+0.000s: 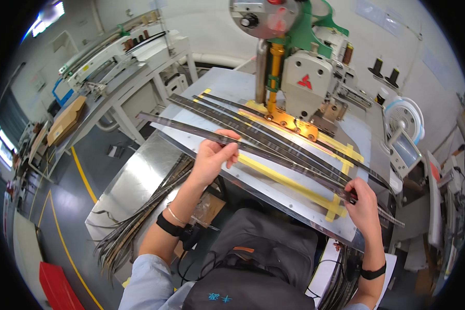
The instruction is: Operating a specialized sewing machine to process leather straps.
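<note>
A long dark strip (289,164) stretches slantwise across the machine's table, held between my two hands. My left hand (215,156) pinches it left of its middle, thumb on top, and the strip's far left end sticks out past the table edge. Near the right end, my right hand (362,202) grips it with bent fingers. Beyond it, other dark strips (217,114) lie on the table beside yellow tape (281,178). The sewing machine's head (307,82) stands over the far strips, its brass-coloured lower part (289,125) lit.
A metal side table (134,178) at left carries a bundle of loose strips (134,227). More strips (341,279) hang low at right. A small fan (404,121) and a control screen (405,150) stand right of the machine. Another long machine (113,67) occupies the back left.
</note>
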Demonstrator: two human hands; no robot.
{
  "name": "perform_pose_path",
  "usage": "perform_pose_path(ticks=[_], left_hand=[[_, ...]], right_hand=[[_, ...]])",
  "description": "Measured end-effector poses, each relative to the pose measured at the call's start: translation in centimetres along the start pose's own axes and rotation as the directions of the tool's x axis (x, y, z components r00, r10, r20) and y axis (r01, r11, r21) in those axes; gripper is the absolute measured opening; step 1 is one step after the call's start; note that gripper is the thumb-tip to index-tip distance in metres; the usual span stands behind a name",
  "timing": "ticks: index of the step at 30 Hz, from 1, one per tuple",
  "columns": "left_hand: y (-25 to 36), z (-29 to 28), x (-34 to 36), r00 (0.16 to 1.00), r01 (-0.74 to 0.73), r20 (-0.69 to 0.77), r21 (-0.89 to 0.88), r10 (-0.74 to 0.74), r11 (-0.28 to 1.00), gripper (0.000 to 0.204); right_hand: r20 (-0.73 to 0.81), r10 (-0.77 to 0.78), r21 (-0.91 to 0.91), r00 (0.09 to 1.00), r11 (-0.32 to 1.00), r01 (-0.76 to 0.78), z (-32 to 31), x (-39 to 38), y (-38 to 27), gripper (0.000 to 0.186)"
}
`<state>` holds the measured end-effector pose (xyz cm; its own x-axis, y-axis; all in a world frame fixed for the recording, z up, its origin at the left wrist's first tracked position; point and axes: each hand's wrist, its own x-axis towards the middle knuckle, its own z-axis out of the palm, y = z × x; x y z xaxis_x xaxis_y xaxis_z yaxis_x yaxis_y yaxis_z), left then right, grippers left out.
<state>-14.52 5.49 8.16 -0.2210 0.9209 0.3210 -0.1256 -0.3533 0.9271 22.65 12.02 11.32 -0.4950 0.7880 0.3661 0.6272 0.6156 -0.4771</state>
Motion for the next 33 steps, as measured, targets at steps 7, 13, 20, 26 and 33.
perform_pose_path(ticks=[7,13,20,26,33], left_hand=[[0.4,0.4,0.3,1.0,-0.021,0.003,-0.019,0.021,1.0,0.02],[0.2,1.4,-0.2,1.0,0.01,0.012,0.002,-0.01,1.0,0.02],[-0.5,3.1,-0.9,0.998,0.056,0.023,-0.024,-0.055,0.998,0.023],[-0.5,2.8,-2.9,0.987,0.156,0.015,-0.241,-0.157,0.958,0.016],[7.5,-14.6,-9.3,0.796,-0.238,-0.59,-0.102,0.134,0.966,0.022]], right_hand=[[0.003,0.018,0.031,1.0,0.999,-0.018,0.3,0.6,-0.5,0.03],[-0.01,-0.068,0.077,0.998,0.995,0.069,0.5,0.7,-0.3,0.027],[0.074,-0.054,0.094,0.996,0.994,0.047,0.5,0.8,-0.2,0.028],[0.189,-0.1,0.108,0.977,0.991,0.08,1.2,1.7,-1.6,0.027],[0.203,-0.185,0.119,0.962,0.979,0.163,3.2,5.0,-0.1,0.027]])
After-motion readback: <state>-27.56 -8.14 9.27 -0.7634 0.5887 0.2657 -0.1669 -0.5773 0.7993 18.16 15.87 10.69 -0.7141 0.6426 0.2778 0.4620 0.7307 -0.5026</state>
